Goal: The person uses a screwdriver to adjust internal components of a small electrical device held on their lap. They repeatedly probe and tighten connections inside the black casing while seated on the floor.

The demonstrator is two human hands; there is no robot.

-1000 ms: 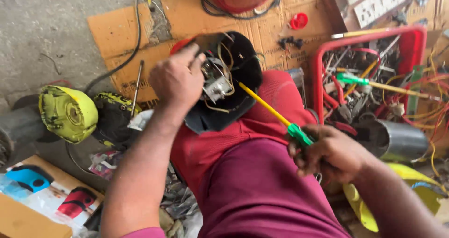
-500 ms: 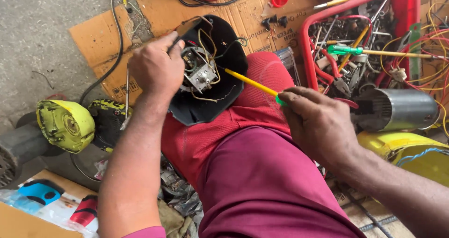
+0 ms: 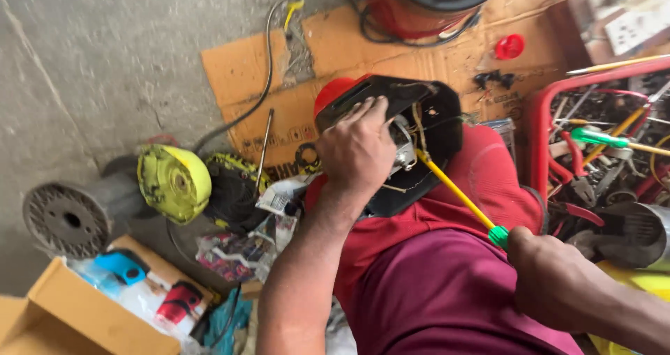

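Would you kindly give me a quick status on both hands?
Left hand grips black housing on lap. Right hand holds yellow screwdriver, tip inside. Wires crowd the opening.

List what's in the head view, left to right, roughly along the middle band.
Grey slotted disc → yellow-green tool housing → left hand on the black casing → yellow screwdriver → right hand → red crate of tools.

A black machine case [image 3: 426,128] with a red end sits open on the red knee, in the upper middle of the frame — wires and a silver part show inside. A yellow screwdriver [image 3: 457,196] with a green collar slants from the lower right — its tip pokes inside.
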